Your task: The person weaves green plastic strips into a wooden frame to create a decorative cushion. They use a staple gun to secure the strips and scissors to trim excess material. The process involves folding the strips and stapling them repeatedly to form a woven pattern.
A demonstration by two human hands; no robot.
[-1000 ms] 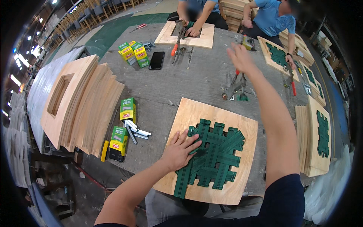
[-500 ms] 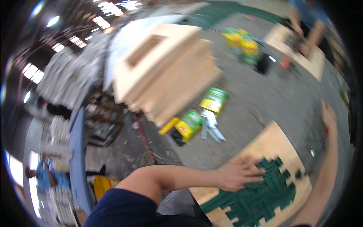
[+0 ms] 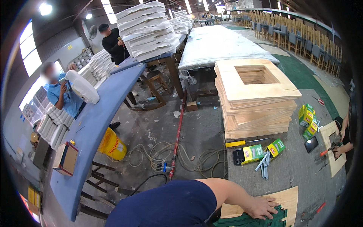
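At the lower right, my left hand (image 3: 261, 207) lies flat with fingers spread on dark green woven straps (image 3: 245, 220). These cover part of a light plywood panel (image 3: 290, 193) on the grey worktable, cut off by the lower edge. My right hand is out of view. Beyond the panel lie loose metal staple strips (image 3: 264, 166) beside green-and-yellow boxes (image 3: 276, 148). A black phone-like object (image 3: 239, 156) and a yellow-handled tool (image 3: 235, 143) lie left of them. A red-handled tool (image 3: 320, 207) rests right of the panel.
A tall stack of plywood frames (image 3: 257, 126) stands at the table's far side. At the right edge, a co-worker's hands work on another frame (image 3: 336, 164). Hoses (image 3: 155, 155) and a yellow bucket (image 3: 113, 145) are on the floor by a blue-topped bench (image 3: 99, 121).
The view has swung left and up, so the plywood stack and boxes sit farther right. My right hand, stretched out at the right before, has left the picture. My left hand stays on the straps.
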